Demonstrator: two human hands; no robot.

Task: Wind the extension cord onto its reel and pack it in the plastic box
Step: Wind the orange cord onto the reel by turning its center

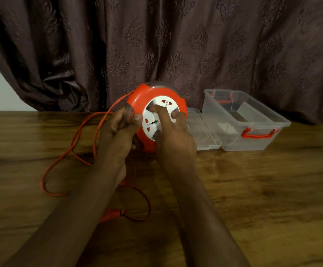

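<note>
An orange extension reel [149, 95] with a white socket face [156, 110] is tilted up over the table's middle. My left hand [118, 130] grips its left rim, thumb on the edge of the white face. My right hand [173, 137] has its fingers curled onto the white centre. The loose orange cord [76, 139] runs from the reel's top left, loops over the table and ends at the orange plug [111, 213] by my left forearm. The clear plastic box [253, 120] with red handles stands open to the right.
The box's clear lid [203, 132] lies flat between the reel and the box. A dark patterned curtain [176, 45] hangs along the far edge of the wooden table [262, 189].
</note>
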